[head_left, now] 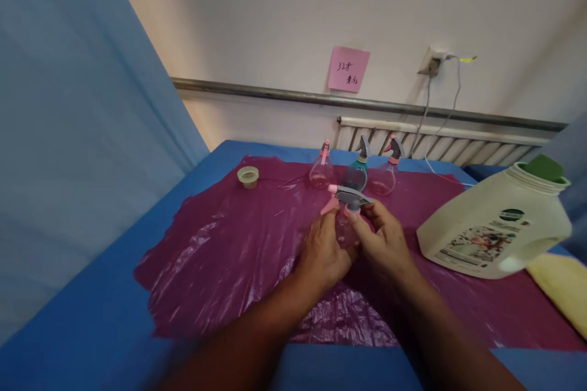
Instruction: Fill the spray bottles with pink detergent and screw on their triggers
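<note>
Between my two hands is a clear pink spray bottle (345, 231) with a grey and pink trigger head, held upright over the purple plastic sheet (238, 256). My left hand (324, 249) wraps round the bottle's body from the left. On the other side, my right hand (383, 238) has its thumb and fingers closed at the pink collar under the trigger head. Beyond them stand a pink spray bottle (321, 172), a teal spray bottle (356, 176) and another pink spray bottle (383, 178). The lower part of the held bottle is hidden by my fingers.
A large white jug (486, 226) with a green piece in its mouth stands at the right, by a folded yellow cloth (562, 284). A small round tub (248, 177) sits at the back left. Blue curtain (82, 104) hangs left; a radiator (440, 137) lines the wall.
</note>
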`<state>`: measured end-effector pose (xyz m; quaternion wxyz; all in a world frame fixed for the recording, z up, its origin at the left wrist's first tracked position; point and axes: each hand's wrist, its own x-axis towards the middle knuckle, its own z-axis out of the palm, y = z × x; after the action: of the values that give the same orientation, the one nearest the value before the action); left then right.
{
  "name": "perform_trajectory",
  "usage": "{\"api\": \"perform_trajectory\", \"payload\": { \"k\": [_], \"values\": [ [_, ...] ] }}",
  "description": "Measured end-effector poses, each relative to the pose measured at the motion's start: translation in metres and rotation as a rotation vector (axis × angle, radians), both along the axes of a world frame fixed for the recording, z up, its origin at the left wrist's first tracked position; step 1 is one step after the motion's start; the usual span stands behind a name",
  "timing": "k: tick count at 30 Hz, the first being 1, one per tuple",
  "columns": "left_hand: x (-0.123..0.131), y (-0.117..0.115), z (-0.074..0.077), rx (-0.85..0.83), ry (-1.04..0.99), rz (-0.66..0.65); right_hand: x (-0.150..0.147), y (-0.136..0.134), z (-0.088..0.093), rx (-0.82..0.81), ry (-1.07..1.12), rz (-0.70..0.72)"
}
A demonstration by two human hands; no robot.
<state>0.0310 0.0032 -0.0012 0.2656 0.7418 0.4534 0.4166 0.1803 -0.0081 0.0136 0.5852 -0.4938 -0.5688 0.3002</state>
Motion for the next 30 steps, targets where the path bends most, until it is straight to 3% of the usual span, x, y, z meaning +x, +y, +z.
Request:
{"api": "perform_trajectory", "payload": {
  "k": [3, 9, 19, 24, 30],
  "values": [
    [0.001, 0.002, -0.002, -0.014, 0.004, 0.001, -0.002, 0.0, 0.0, 0.015, 0.05, 0.066],
    [0.002, 0.0, 0.002, 0.017, 0.036, -0.014, -0.003, 0.004, -0.002, -0.007, 0.024, -0.1],
    [0.004, -0.001, 0.005, 0.074, -0.038, -0.042, -0.004, -0.005, 0.006, 0.01, -0.005, 0.034],
    [0.004, 0.0, 0.007, 0.015, 0.047, -0.019, -0.005, -0.001, 0.003, 0.045, -0.009, -0.078],
    [0.002, 0.0, -0.002, 0.062, 0.007, -0.055, 0.004, -0.005, 0.014, 0.047, -0.081, -0.171]
  ]
}}
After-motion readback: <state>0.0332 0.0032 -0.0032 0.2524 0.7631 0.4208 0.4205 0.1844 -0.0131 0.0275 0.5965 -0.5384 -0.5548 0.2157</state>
